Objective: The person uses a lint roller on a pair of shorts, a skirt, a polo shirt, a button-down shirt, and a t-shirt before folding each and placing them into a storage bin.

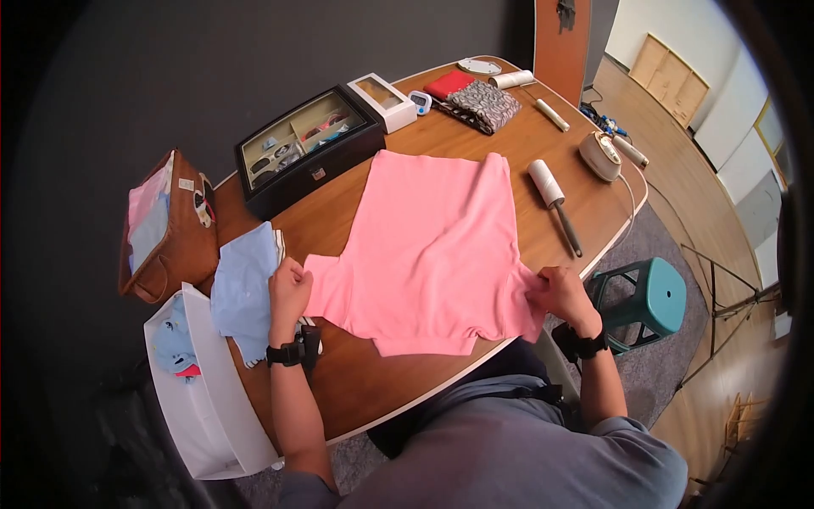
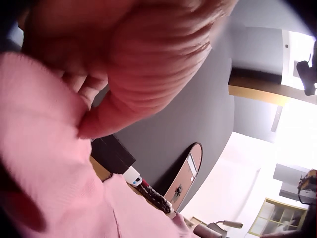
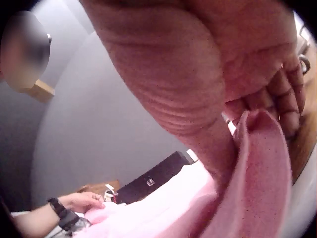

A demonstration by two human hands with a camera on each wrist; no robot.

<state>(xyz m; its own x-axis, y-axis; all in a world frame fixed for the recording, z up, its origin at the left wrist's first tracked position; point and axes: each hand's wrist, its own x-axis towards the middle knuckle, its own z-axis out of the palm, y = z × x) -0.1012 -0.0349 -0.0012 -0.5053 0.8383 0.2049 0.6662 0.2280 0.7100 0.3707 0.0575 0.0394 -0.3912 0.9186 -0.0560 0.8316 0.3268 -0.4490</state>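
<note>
A pink short-sleeved knit top [image 1: 432, 254] lies spread over the wooden table, its ribbed edge near the person and the other end pointing away. My left hand [image 1: 290, 293] pinches the end of one sleeve; in the left wrist view the thumb [image 2: 106, 119] presses on the pink fabric [image 2: 44, 144]. At the opposite sleeve, my right hand [image 1: 563, 295] pinches the cuff. The right wrist view shows the sleeve fabric [image 3: 257, 163] folded up between thumb and fingers. Shallow creases run across the right half of the top. Folded light blue clothing [image 1: 244, 288] lies beside my left hand.
A black display case [image 1: 309, 153] and white box [image 1: 383, 102] stand at the back. On the left are a brown basket [image 1: 182, 229] and white bin [image 1: 208, 407]. A lint roller [image 1: 551, 195], garment steamer [image 1: 600, 157] and folded patterned cloth [image 1: 483, 106] lie right. A teal stool [image 1: 666, 297] stands beyond.
</note>
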